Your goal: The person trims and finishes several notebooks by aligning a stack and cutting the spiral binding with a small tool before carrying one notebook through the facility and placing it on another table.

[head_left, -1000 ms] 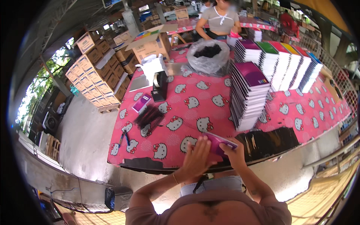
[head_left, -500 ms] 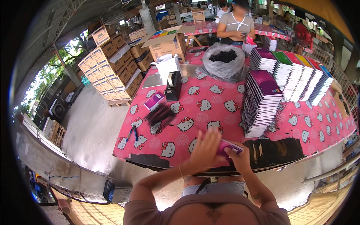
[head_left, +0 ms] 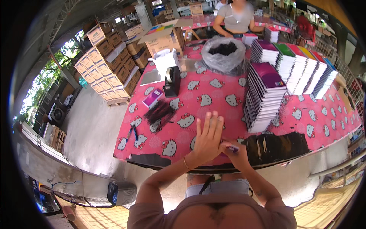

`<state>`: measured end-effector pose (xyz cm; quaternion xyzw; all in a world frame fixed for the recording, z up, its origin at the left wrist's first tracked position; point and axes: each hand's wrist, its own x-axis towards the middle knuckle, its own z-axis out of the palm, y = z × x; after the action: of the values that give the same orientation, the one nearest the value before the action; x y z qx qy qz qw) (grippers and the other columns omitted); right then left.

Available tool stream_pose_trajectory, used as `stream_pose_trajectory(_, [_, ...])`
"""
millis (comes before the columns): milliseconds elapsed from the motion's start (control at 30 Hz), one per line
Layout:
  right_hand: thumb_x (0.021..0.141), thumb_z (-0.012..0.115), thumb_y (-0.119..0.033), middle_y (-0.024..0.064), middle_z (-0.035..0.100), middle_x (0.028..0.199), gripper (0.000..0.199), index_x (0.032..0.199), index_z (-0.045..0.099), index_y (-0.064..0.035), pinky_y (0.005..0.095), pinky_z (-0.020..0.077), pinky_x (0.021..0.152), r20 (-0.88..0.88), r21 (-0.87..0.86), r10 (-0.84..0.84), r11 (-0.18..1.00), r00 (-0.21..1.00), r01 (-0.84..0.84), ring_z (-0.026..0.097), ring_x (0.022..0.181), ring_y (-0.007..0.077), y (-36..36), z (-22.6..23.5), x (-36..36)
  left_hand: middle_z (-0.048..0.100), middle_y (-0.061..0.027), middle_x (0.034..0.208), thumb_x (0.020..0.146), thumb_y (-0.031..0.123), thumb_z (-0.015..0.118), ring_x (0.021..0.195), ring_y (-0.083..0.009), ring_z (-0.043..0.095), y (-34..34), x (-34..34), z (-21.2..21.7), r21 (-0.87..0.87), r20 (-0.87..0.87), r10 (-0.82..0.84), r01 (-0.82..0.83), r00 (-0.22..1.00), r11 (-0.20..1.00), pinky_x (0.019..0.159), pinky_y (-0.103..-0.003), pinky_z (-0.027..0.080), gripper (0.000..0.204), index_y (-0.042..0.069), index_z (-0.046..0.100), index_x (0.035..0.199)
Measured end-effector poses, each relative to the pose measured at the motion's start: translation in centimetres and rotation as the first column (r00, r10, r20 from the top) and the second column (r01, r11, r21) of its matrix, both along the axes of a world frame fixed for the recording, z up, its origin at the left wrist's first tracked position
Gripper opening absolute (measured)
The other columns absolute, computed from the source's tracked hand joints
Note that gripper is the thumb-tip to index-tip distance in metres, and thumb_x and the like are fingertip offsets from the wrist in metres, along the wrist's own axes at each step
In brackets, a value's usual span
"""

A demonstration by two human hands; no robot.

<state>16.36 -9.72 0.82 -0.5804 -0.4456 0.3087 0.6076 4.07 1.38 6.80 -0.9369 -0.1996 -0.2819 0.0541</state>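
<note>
At the table's near edge, my right hand (head_left: pixel 236 155) is closed around a purple notebook (head_left: pixel 233 149); only a small part of it shows, and my hands hide the rest. My left hand (head_left: pixel 208 138) lies flat beside it with fingers stretched out, palm down, over the notebook's left side. Further left on the pink table cover (head_left: pixel 198 114) is a heap of black spiral binding coils (head_left: pixel 160 114). Next to the heap lie a small purple notebook (head_left: pixel 153 98) and blue-handled pliers (head_left: pixel 132 133). A tall stack of purple spiral notebooks (head_left: pixel 265 97) rises to the right of my hands.
Beyond stand a black tape dispenser (head_left: pixel 172 82), a white plastic bag (head_left: pixel 164 61) and a clear bag of black coils (head_left: pixel 223 57). Coloured notebook stacks (head_left: pixel 299 72) line the far right. An open carton (head_left: pixel 166 41) sits at the back; a person (head_left: pixel 237 19) stands across the table.
My left hand has flattened out and moved slightly up over the notebook. The notebook has turned and shows less. The person across has straightened up and spread their arms.
</note>
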Motion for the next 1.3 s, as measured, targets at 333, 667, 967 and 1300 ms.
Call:
stream_pose_trajectory(333, [0.082,0.071,-0.009,0.0067,0.069,0.085,0.029,0.110,0.067,-0.0020,0.0262,0.0480,0.068,0.087,-0.018,0.108,0.994,0.990,-0.106,0.057,0.074,0.0077,1.3,-5.1,3.2,0.037,-0.0199,0.145,0.086,0.044,0.061,0.137,-0.0355,0.033,1.7,-1.1,-3.7,-0.355,-0.396,-0.182,0.033,0.900,0.934,0.109,-0.063,0.017,0.068,0.008,0.041,0.141])
stream_pose_trajectory(667, [0.083,0.067,-0.005,0.0084,0.070,0.081,0.031,0.114,0.066,-0.0035,0.0279,0.0496,0.066,0.099,-0.087,0.151,0.986,0.983,-0.143,0.058,0.070,0.0083,1.2,-3.7,2.4,0.028,-0.0309,0.147,0.092,0.052,0.047,0.140,-0.0431,0.025,-2.3,-1.1,-5.0,-0.116,-0.186,-0.109,0.088,0.976,0.989,0.109,-0.064,0.013,0.082,-0.012,0.030,0.139])
stream_pose_trajectory(967, [0.083,0.066,-0.007,0.0118,0.069,0.082,0.027,0.110,0.066,-0.0012,0.0299,0.0499,0.068,0.108,-0.008,0.113,0.994,0.988,-0.113,0.059,0.071,0.0102,2.1,-4.1,3.1,0.029,-0.0288,0.148,0.092,0.054,0.045,0.141,-0.0416,0.023,-1.9,0.0,-4.9,-0.130,-0.146,-0.090,0.071,0.985,0.989,0.110,-0.062,0.014,0.081,-0.010,0.032,0.141])
stream_pose_trajectory(1300, [0.080,0.064,0.000,0.0121,0.069,0.100,0.031,0.111,0.064,0.0000,0.0305,0.0503,0.083,0.055,-0.035,0.253,0.967,0.966,-0.252,0.065,0.093,0.0142,2.7,-4.9,3.6,0.031,-0.0248,0.148,0.090,0.057,0.043,0.141,-0.0357,0.027,-2.0,0.2,-5.2,-0.031,-0.253,-0.063,0.057,0.965,0.998,0.110,-0.059,0.016,0.081,-0.006,0.035,0.140])
